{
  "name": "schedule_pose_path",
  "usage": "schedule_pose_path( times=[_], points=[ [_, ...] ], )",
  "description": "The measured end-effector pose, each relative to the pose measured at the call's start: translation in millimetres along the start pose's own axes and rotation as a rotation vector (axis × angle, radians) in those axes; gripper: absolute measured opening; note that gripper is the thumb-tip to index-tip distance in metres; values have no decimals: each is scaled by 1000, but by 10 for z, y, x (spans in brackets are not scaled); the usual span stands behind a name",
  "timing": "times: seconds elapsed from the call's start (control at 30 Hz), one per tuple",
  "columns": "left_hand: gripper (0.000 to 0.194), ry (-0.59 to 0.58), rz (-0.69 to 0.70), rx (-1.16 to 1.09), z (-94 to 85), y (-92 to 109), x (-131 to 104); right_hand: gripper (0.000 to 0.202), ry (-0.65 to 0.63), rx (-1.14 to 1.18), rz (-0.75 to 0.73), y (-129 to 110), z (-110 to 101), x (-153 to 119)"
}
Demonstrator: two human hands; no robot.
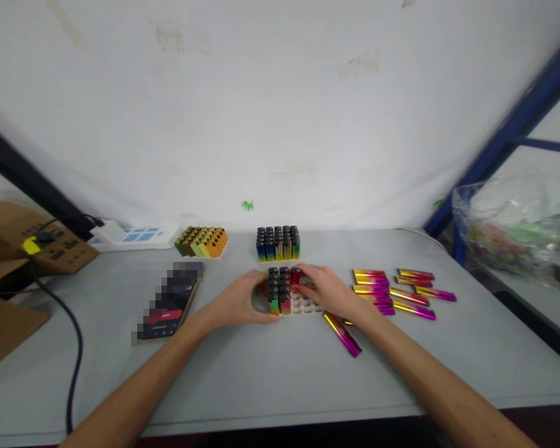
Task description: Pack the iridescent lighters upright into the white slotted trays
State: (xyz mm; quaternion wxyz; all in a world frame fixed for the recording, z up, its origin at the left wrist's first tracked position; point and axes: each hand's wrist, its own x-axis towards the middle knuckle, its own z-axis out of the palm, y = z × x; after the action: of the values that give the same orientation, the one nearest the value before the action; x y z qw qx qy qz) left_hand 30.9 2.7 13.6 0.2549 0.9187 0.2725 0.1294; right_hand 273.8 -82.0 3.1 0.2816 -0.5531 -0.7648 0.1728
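A white tray with round holes (303, 305) lies on the table, with two rows of upright black-topped lighters (279, 292) in its left part. My left hand (238, 301) curves round the tray's left end, its thumb at the front corner and its fingers by the back of the rows. My right hand (324, 288) pinches a red lighter with a black top (295, 275) at the back of the tray, just right of the filled rows. Beside my right wrist lies a loose gold-and-magenta lighter (343, 335). Several more shiny lighters (373, 289) lie flat farther right.
Against the wall stand a full block of blue-and-yellow lighters (278, 244) and a block of green-and-orange ones (201, 241). A partly blurred dark phone-like object (170, 305), a power strip (142, 235), a black cable (77, 336) and cardboard boxes (51, 242) are left. A plastic bag (508, 224) is right.
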Motion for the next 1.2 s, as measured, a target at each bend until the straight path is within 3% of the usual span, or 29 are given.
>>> schedule_pose_path(
  times=[0.1, 0.27, 0.33, 0.47, 0.57, 0.7, 0.9, 1.0, 1.1, 1.2],
  points=[
    [52, 6, -4, -1, 2, -12, 1, 57, 64, -13, -61, 23, -288, -109],
    [48, 13, -10, 20, -21, 1, -2, 35, 388, -152, 117, 229, -1059, -609],
    [44, 18, -13, 36, -34, 6, -2, 34, 410, -231, 204, 442, -1294, -939],
    [43, 26, -11, 52, -46, -5, 5, 47, 438, -336, 337, 1006, -1500, -1574],
    [43, 23, -28, 33, -45, -19, 11, 52, 367, -418, 324, 1356, -1525, -1809],
    [40, 24, -47, 25, -48, -17, 10, 51, 202, -400, 369, 1506, -1566, -1769],
    [41, 39, -33, 49, -52, -10, 15, 45, 36, -198, 518, 1362, -1684, -1525],
    [41, 44, -28, 39, -47, -17, 16, 54, 95, -122, 532, 1300, -1691, -1453],
    [42, 32, -20, 8, -39, -26, 11, 58, 261, -17, 484, 1191, -1644, -1340],
    [42, 35, -20, -3, -26, -37, 5, 50, 426, 201, 396, 959, -1537, -1109]
  ],
)
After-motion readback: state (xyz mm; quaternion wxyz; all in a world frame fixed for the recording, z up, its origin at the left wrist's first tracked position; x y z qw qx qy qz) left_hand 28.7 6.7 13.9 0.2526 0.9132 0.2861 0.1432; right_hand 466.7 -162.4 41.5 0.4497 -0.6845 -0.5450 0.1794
